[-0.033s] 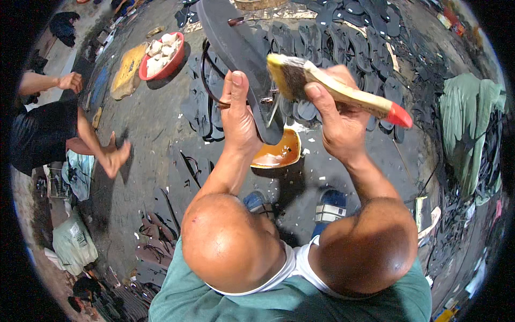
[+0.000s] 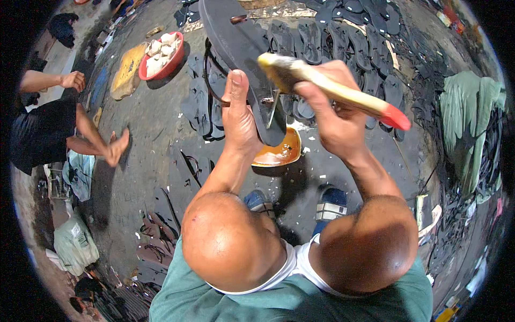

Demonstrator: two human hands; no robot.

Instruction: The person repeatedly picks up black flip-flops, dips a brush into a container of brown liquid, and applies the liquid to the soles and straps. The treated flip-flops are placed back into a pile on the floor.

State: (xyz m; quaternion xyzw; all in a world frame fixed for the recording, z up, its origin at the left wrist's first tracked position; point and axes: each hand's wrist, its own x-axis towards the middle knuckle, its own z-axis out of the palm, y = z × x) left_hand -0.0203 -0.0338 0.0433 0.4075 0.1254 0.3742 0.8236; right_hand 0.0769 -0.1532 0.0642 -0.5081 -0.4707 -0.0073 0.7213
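My left hand [image 2: 240, 121] is closed around the lower part of a black flip-flop sandal [image 2: 236, 43], held up with its sole facing me. A dark strap loop hangs out at the sandal's left side. My right hand [image 2: 340, 121] grips a flat paintbrush [image 2: 343, 89] with a pale wooden handle and red end. The blurred bristles overlap the sandal's right edge; I cannot tell whether they touch. A thin pale strip shows beside the lower sole. Below the sandal, a bowl [image 2: 298, 150] of amber-brown liquid stands on the floor, partly hidden by it.
Rows of black sandals [image 2: 357, 48] lie on the floor ahead. At the left stand a red basin [image 2: 174, 63] of whitish lumps and a yellowish block [image 2: 122, 78]. Another person's bare leg [image 2: 94, 134] reaches in there. Green cloth [image 2: 464, 118] drapes over scraps at the right.
The paintbrush and my right hand have shifted left, toward the sandal, with the handle flatter. The other person's foot has also moved slightly. My left hand stays nearly still.
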